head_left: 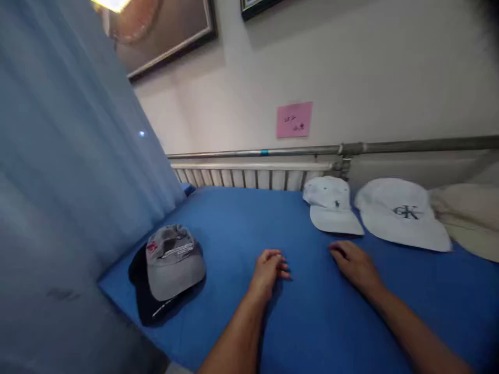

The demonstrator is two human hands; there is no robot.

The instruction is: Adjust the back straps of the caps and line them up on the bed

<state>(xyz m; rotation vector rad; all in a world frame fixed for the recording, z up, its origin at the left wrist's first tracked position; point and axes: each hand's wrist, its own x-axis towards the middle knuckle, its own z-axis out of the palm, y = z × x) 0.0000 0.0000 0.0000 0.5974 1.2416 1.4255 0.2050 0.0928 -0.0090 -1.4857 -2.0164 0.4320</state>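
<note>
My left hand [270, 270] rests over the middle of the blue surface, fingers loosely curled and slightly apart, with nothing in them. My right hand [355, 264] is just in front of a small white cap [329, 200] with a dark emblem, apart from it. Its fingers bend down with a gap beside the thumb, and no object shows in it. To the right sits a white cap with dark letters [403, 210], then a beige cap [470, 213]. On the left a grey cap [173, 272] lies on top of a black cap [144, 298].
The blue-covered table [234, 223] reaches back to a radiator [249, 178] and a metal pipe [296, 152]. A light blue curtain [74, 171] hangs along the left edge. A pink note [294, 119] and framed pictures are on the wall [374, 78].
</note>
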